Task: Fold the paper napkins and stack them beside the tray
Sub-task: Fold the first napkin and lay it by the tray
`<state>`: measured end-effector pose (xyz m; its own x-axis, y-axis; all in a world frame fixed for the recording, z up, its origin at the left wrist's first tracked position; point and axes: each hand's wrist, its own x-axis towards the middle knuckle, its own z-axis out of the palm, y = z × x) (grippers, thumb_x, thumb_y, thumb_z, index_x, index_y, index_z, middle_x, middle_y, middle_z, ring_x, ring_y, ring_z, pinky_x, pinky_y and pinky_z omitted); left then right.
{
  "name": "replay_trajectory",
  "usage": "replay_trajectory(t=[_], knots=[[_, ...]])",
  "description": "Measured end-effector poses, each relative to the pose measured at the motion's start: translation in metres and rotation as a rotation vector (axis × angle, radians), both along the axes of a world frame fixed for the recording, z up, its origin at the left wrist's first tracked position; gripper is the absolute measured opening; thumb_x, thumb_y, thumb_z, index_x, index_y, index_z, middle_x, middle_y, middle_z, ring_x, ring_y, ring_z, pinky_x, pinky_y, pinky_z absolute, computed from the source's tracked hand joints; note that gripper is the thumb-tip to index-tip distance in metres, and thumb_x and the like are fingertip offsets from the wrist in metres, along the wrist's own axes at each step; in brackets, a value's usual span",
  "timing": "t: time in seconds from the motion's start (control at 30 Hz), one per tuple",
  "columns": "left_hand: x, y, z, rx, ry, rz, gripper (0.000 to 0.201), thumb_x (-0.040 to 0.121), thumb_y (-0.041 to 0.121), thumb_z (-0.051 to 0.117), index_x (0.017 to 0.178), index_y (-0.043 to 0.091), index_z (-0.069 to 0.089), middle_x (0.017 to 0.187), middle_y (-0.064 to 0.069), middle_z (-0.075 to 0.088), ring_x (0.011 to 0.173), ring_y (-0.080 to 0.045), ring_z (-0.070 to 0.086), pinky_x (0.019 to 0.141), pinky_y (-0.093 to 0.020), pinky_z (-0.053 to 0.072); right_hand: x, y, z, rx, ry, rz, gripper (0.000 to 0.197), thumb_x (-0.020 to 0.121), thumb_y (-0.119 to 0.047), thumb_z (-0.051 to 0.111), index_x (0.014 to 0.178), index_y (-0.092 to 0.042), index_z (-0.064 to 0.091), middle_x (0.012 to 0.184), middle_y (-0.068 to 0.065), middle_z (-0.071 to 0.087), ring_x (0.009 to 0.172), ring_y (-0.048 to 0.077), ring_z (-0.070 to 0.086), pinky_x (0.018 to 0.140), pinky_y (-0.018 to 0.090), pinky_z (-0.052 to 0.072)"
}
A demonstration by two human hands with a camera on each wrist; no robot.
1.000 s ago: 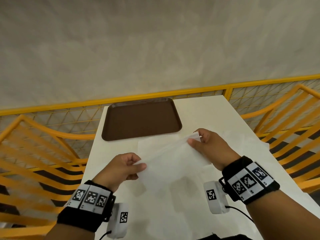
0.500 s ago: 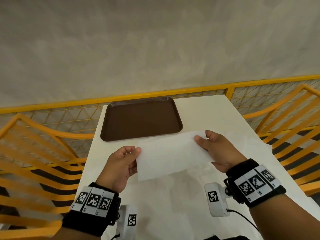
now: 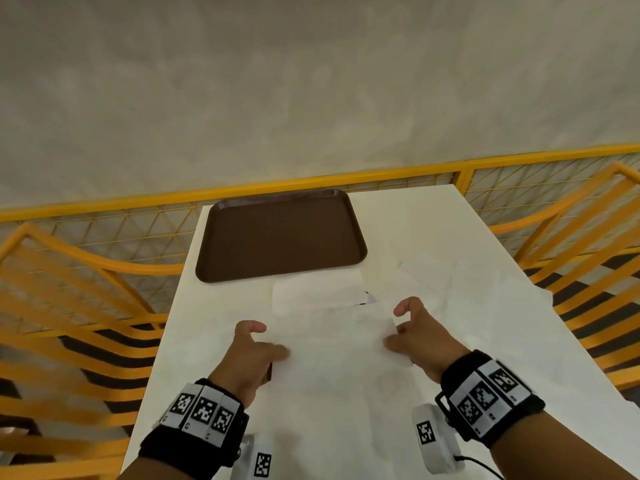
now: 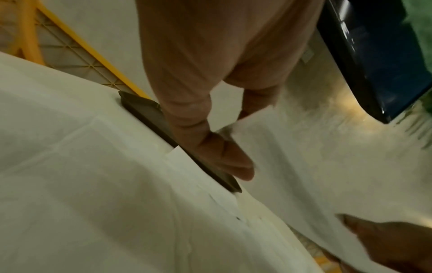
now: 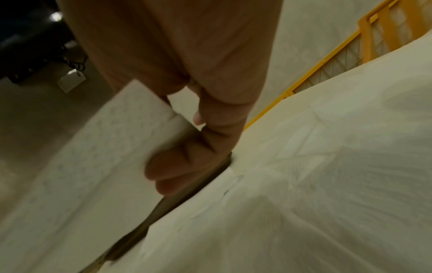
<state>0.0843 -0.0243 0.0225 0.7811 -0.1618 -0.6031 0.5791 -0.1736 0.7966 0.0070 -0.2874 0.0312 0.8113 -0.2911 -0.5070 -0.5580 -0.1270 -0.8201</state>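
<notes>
A brown tray (image 3: 280,237) lies at the back left of the white table (image 3: 415,216). One folded white napkin (image 3: 311,292) rests just in front of it. Both hands hold another white napkin (image 3: 332,337) stretched low over the table. My left hand (image 3: 273,341) pinches its left edge and my right hand (image 3: 393,325) pinches its right edge. In the left wrist view the left hand (image 4: 236,133) holds the napkin (image 4: 304,166) by a corner. The right wrist view shows the right hand (image 5: 182,133) at the napkin's (image 5: 105,157) other end.
Several loose unfolded napkins (image 3: 467,289) are spread over the right side of the table. A yellow railing (image 3: 381,174) runs behind the table. Yellow chairs stand to the left (image 3: 69,323) and right (image 3: 588,237).
The napkin was held up in the air between both hands. It has come down close to the table, with both hands lower and nearer to me.
</notes>
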Motion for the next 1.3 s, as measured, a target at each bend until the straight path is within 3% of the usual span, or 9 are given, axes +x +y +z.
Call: replay_trajectory(t=[0.07, 0.17, 0.33, 0.47, 0.6, 0.8, 0.97, 1.17, 1.3], knots=[[0.001, -0.001, -0.006, 0.117, -0.087, -0.132, 0.03, 0.077, -0.01, 0.066, 0.094, 0.012, 0.053, 0.077, -0.009, 0.049, 0.065, -0.021, 0.048, 0.054, -0.027, 0.039, 0.006, 0.002, -0.009, -0.086, 0.018, 0.036, 0.029, 0.078, 0.0, 0.061, 0.092, -0.021, 0.046, 0.078, 0.007, 0.055, 0.064, 0.021, 0.051, 0.052, 0.027, 0.041], [0.011, -0.006, -0.012, 0.323, -0.268, -0.205, 0.019, 0.076, -0.005, 0.071, 0.078, 0.014, 0.065, 0.067, 0.0, 0.047, 0.061, -0.016, 0.045, 0.055, -0.023, 0.037, 0.022, 0.003, -0.014, -0.205, 0.026, 0.095, 0.016, 0.079, -0.003, 0.063, 0.083, -0.017, 0.057, 0.077, 0.0, 0.052, 0.065, 0.014, 0.048, 0.054, 0.022, 0.04], [0.047, -0.011, -0.01, 0.453, -0.412, -0.244, 0.034, 0.08, 0.001, 0.067, 0.105, 0.023, 0.066, 0.102, 0.002, 0.059, 0.096, -0.021, 0.059, 0.089, -0.03, 0.048, 0.061, -0.004, -0.016, -0.202, 0.017, 0.152, 0.022, 0.079, 0.0, 0.066, 0.091, -0.018, 0.067, 0.076, -0.001, 0.051, 0.066, 0.013, 0.051, 0.058, 0.021, 0.043], [0.082, -0.021, -0.014, 0.507, -0.514, -0.338, 0.056, 0.082, -0.002, 0.06, 0.133, 0.021, 0.052, 0.132, 0.0, 0.05, 0.115, -0.023, 0.054, 0.102, -0.031, 0.044, 0.097, -0.007, -0.021, -0.332, -0.069, 0.146, 0.027, 0.081, -0.004, 0.065, 0.101, -0.022, 0.068, 0.075, -0.007, 0.05, 0.07, 0.01, 0.051, 0.063, 0.017, 0.041], [0.105, -0.031, -0.023, 0.556, -0.596, -0.409, 0.058, 0.086, -0.003, 0.054, 0.14, 0.015, 0.045, 0.139, -0.002, 0.045, 0.121, -0.021, 0.049, 0.103, -0.024, 0.037, 0.129, -0.007, -0.035, -0.474, -0.107, 0.101, 0.024, 0.087, -0.009, 0.058, 0.102, -0.026, 0.067, 0.09, -0.007, 0.058, 0.091, 0.015, 0.057, 0.078, 0.018, 0.038], [0.114, -0.032, -0.055, 0.626, -0.561, -0.532, 0.056, 0.087, -0.003, 0.051, 0.141, 0.011, 0.043, 0.138, -0.009, 0.045, 0.12, -0.024, 0.048, 0.107, -0.026, 0.035, 0.145, -0.009, -0.065, -0.532, -0.005, 0.216, 0.042, 0.093, -0.007, 0.049, 0.132, -0.022, 0.055, 0.137, 0.001, 0.054, 0.123, 0.018, 0.051, 0.089, 0.013, 0.033], [0.117, -0.03, -0.068, 0.685, -0.571, -0.537, 0.052, 0.088, -0.001, 0.051, 0.139, 0.006, 0.045, 0.134, -0.016, 0.049, 0.125, -0.03, 0.046, 0.111, -0.03, 0.032, 0.142, -0.01, -0.08, -0.567, 0.027, 0.246, 0.041, 0.091, -0.005, 0.053, 0.132, -0.015, 0.053, 0.138, 0.0, 0.05, 0.126, 0.017, 0.048, 0.092, 0.013, 0.03], [0.119, -0.03, -0.071, 0.744, -0.562, -0.571, 0.059, 0.092, 0.01, 0.055, 0.147, 0.009, 0.033, 0.154, -0.01, 0.027, 0.144, -0.02, 0.024, 0.114, -0.022, 0.016, 0.14, -0.007, -0.081, -0.622, -0.011, 0.315, 0.043, 0.092, -0.01, 0.055, 0.135, -0.014, 0.05, 0.14, 0.001, 0.047, 0.128, 0.016, 0.046, 0.097, 0.013, 0.029], [0.108, -0.032, -0.06, 0.752, -0.562, -0.468, 0.062, 0.089, 0.019, 0.063, 0.145, 0.015, 0.037, 0.155, -0.01, 0.017, 0.141, -0.024, 0.03, 0.111, -0.029, 0.028, 0.132, -0.006, -0.062, -0.729, -0.097, 0.28, 0.039, 0.092, -0.012, 0.058, 0.13, -0.017, 0.054, 0.136, 0.005, 0.044, 0.124, 0.02, 0.045, 0.102, 0.023, 0.038]])
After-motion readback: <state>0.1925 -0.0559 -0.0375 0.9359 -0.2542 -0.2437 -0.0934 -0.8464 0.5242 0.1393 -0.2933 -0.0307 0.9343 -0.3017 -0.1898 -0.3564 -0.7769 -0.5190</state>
